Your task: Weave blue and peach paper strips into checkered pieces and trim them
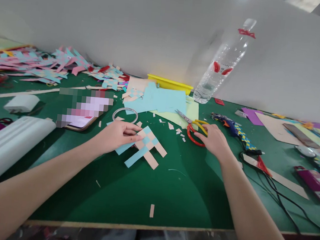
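A small woven piece of pink and light blue paper strips (146, 148) lies on the green table (148, 186) in front of me. My left hand (118, 134) rests on its left edge, fingers pressing it down. My right hand (214, 139) lies on the table with its fingers touching the red handle of the scissors (194, 128), whose other handle is yellow and whose blades point left and away. The fingers are apart and the scissors still lie flat on the table.
Light blue and pink paper sheets (156, 97) lie behind, with a yellow tray (170, 83) and a clear plastic bottle (222, 65) at the wall. A tape ring (125, 114), a phone (78, 118), a white case (9, 140), woven pieces (41, 65) far left, cables (277, 190) right.
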{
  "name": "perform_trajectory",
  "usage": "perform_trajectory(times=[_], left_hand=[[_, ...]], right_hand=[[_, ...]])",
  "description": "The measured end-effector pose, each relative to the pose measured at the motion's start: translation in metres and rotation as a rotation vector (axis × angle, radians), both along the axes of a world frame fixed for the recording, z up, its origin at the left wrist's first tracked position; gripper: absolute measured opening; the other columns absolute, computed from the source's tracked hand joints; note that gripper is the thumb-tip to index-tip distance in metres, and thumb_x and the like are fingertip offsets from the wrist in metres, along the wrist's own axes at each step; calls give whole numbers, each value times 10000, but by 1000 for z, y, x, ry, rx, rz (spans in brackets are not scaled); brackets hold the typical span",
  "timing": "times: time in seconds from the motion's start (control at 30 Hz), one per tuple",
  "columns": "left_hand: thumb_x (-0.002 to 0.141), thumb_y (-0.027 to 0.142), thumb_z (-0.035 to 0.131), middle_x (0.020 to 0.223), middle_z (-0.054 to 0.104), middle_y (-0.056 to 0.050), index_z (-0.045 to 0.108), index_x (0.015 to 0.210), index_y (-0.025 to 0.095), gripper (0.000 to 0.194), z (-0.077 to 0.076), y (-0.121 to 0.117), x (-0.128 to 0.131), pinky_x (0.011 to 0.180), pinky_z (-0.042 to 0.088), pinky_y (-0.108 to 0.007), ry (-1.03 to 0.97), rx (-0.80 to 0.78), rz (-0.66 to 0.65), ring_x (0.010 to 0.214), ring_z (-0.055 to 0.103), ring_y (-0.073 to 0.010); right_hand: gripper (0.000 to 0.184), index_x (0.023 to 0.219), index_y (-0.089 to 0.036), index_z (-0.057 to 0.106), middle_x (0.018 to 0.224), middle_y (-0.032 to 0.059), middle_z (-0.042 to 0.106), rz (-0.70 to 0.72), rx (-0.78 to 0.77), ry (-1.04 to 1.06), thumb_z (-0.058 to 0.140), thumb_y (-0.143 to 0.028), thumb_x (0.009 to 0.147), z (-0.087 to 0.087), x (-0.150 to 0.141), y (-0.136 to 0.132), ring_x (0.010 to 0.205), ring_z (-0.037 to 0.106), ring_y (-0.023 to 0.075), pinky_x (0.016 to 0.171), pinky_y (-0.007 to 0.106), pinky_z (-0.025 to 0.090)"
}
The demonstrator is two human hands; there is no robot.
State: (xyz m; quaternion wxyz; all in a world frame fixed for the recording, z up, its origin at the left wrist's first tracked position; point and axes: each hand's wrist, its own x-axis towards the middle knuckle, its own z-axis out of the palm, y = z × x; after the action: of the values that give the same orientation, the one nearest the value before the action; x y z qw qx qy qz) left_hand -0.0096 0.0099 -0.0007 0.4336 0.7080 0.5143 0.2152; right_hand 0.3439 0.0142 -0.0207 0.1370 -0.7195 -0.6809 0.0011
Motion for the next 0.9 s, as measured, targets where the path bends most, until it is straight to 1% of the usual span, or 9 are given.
perform_trajectory(times=[0.13,0.3,0.4,0.5,0.57,0.63,0.67,0.77,0.9], left_hand=[[769,437,671,931,759,-68,664,1160,222,446,1,-1,1,869,534,-353,-37,-13,-36,924,706,-255],[766,452,678,917,762,-54,680,1100,219,407,1,0,1,857,541,-321,-58,-4,-33,893,713,-238],[772,463,669,888,764,-51,673,1100,214,412,1,0,1,821,559,-314,-85,-30,-41,854,720,-231],[780,474,657,933,758,-57,654,1144,204,453,1,-2,3,799,569,-306,-64,-35,-69,848,717,-220],[812,485,618,1035,734,-65,652,1148,207,437,0,-2,3,805,567,-317,-23,61,-97,907,700,-221],[873,478,540,1146,690,-66,651,1148,218,395,-3,0,3,858,546,-356,50,273,-138,1028,650,-233],[887,464,521,1184,669,-64,656,1139,219,376,-5,1,2,914,515,-389,107,442,-160,1102,606,-246],[928,414,471,1273,602,-72,637,1159,202,354,-12,4,1,1009,429,-440,240,753,-223,1205,514,-253],[966,387,399,1320,557,-96,572,1238,168,390,-15,-1,6,1013,423,-410,364,817,-167,1224,496,-236]], right_hand=[[491,1181,-111,578,1156,175,559,-32,-35,23,509,-468,852,4,-3,-2,1028,572,296,880,404,427],[515,1194,-124,578,1142,168,588,-64,37,132,529,-496,841,7,-1,0,1042,581,293,880,413,439],[577,1214,-121,574,1162,173,595,-115,119,312,570,-525,801,6,-1,2,1044,587,293,886,436,448],[585,1156,-136,612,1073,133,643,-130,127,634,645,-534,728,7,-4,2,963,611,260,821,405,482],[539,1061,-137,650,955,90,661,-86,57,845,691,-517,681,9,-8,1,856,613,219,735,352,492],[509,992,-142,663,838,43,643,-68,-13,966,737,-492,629,12,-14,-1,738,581,174,647,306,468],[517,986,-149,659,796,22,627,-93,-19,985,762,-478,601,14,-16,-2,694,557,155,618,290,450],[545,982,-164,633,778,3,606,-175,24,923,797,-462,557,17,-23,-5,653,510,131,604,281,422],[494,878,-183,588,778,3,560,-208,120,685,767,-524,568,18,-27,-5,605,457,124,582,298,400]])
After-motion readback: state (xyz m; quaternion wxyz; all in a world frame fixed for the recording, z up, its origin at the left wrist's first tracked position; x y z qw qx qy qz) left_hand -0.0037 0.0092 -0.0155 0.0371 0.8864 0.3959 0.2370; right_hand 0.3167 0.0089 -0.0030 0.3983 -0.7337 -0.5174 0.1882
